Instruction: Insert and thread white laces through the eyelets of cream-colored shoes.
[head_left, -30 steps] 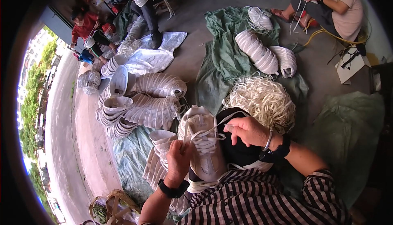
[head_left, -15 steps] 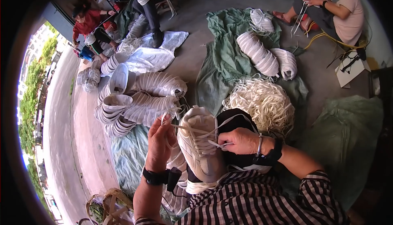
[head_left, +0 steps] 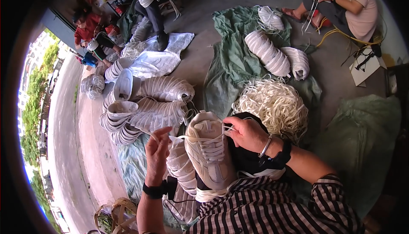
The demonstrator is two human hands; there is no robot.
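A white and beige sneaker (head_left: pixel 208 159) sits upright in my lap, its heel pointing away from me. A flat pale shoelace (head_left: pixel 194 139) crosses its upper part, above several laced rows. To the left of the shoe, my left hand (head_left: pixel 156 154) is closed on one run of the lace, which stretches from the shoe to the fingers. At the right edge of the shoe opening, my right hand (head_left: pixel 248 135) pinches another part of the lace between thumb and forefinger. The fingertips there are close to the upper eyelets.
A large heap of white laces (head_left: pixel 272 108) lies ahead on the right. Nested stacks of white shoe uppers (head_left: pixel 159 110) stand ahead on the left, with more bundles (head_left: pixel 267 54) on a green sheet (head_left: pixel 232 57). Co-workers (head_left: pixel 358 10) sit farther off with shoes. A woven basket (head_left: pixel 121 217) is at lower left.
My right hand has moved up and away from me, from the laced rows to the shoe's upper edge. My left hand has shifted slightly left and down, its fingers less tightly curled.
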